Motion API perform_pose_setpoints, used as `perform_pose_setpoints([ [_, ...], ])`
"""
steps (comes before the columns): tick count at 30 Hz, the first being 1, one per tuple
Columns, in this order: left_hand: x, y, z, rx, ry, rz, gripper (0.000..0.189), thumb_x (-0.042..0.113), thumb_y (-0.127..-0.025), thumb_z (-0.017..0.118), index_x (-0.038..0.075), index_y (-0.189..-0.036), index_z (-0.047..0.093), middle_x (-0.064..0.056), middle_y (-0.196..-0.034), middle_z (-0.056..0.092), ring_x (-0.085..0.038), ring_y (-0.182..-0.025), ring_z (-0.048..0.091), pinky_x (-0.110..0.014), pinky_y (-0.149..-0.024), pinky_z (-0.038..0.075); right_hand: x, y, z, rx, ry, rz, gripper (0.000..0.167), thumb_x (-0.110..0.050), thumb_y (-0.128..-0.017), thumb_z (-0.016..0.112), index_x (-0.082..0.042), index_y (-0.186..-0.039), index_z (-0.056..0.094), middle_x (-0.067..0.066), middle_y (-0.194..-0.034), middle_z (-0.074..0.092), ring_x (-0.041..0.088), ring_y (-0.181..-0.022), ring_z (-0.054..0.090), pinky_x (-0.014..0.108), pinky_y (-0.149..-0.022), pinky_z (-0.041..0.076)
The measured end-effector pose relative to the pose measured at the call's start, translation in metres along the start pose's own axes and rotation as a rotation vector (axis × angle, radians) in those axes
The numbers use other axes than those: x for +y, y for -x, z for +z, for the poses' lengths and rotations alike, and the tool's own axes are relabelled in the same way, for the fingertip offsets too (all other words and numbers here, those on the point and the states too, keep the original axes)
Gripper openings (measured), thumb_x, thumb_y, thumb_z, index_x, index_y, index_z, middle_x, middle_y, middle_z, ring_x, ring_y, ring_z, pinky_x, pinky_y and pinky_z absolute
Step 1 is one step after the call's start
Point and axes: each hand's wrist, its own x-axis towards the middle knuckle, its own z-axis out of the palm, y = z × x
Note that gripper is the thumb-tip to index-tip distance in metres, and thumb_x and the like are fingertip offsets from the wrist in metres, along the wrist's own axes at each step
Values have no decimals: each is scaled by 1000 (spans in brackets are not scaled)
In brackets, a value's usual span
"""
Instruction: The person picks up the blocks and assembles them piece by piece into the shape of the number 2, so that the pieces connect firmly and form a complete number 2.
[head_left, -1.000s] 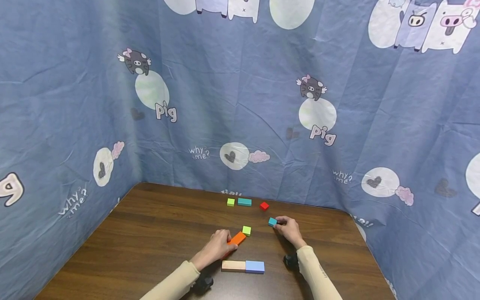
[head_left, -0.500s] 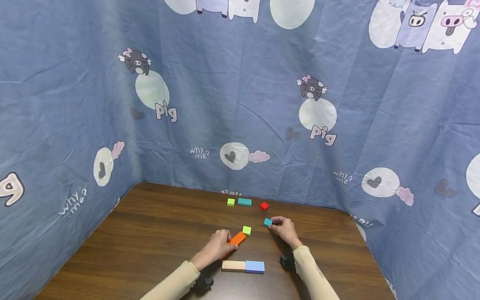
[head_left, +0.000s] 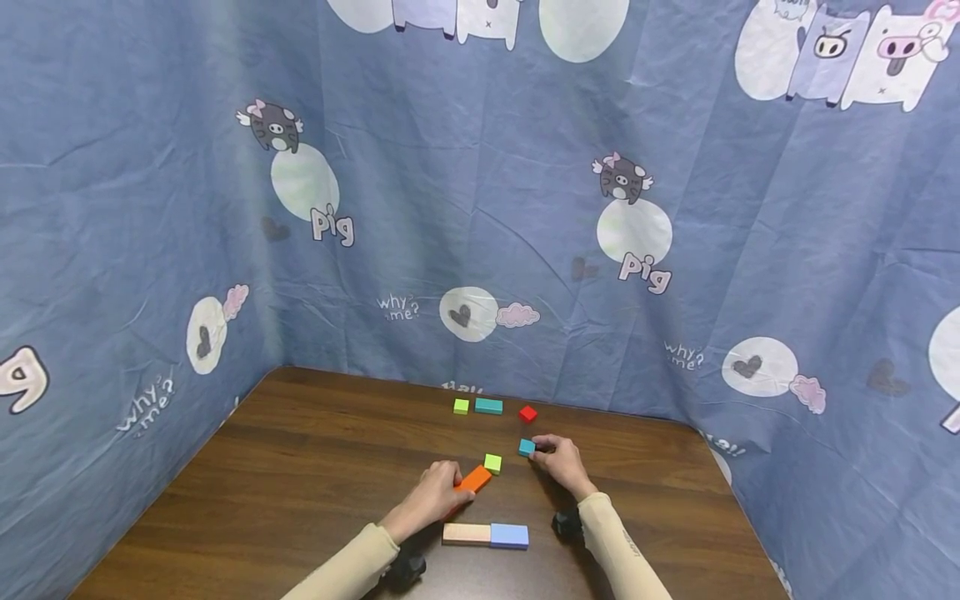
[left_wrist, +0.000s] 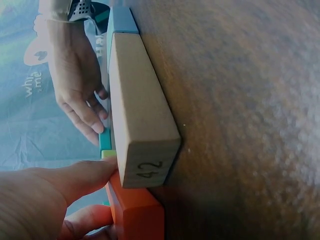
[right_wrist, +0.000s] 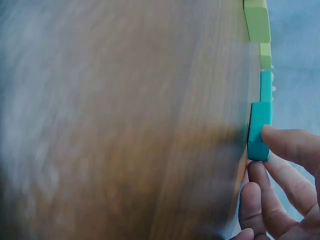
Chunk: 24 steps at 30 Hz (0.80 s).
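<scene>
On the wooden table, my left hand [head_left: 435, 490] grips a long orange block [head_left: 476, 478], which lies at a slant. A lime green cube [head_left: 492, 463] sits at the far end of that block. To the right, my right hand [head_left: 562, 463] pinches a small teal block [head_left: 527, 447] between thumb and fingers. In the right wrist view the thumb lies on the teal block [right_wrist: 259, 131], which is low against the tabletop. The left wrist view shows the orange block [left_wrist: 139, 212] under my left hand, partly hidden by a plain wooden block [left_wrist: 142, 100] marked 42.
Nearer me, the plain wooden block [head_left: 467, 534] lies end to end with a blue block [head_left: 509, 536]. Along the back of the table [head_left: 315, 450] are another lime cube [head_left: 461, 406], a longer teal block [head_left: 489, 406] and a red block [head_left: 528, 413]. A patterned blue curtain [head_left: 420, 250] hangs behind.
My right hand has moved the small teal block leftward across the table, closer to the lime cube. My left hand and the orange block have stayed in place.
</scene>
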Motion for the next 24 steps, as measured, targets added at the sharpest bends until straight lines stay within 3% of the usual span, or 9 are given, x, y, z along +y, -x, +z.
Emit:
perform_pose_setpoints([
  [24, 1, 0, 0, -1, -9, -8, 28, 20, -74, 82, 1, -77, 61, -3, -71, 55, -12, -61, 44, -24, -56, 37, -14, -6, 21, -63, -17, -28, 28, -6, -82, 71, -2, -110, 69, 11, -96, 70, 12, -73, 55, 24, -61, 46],
])
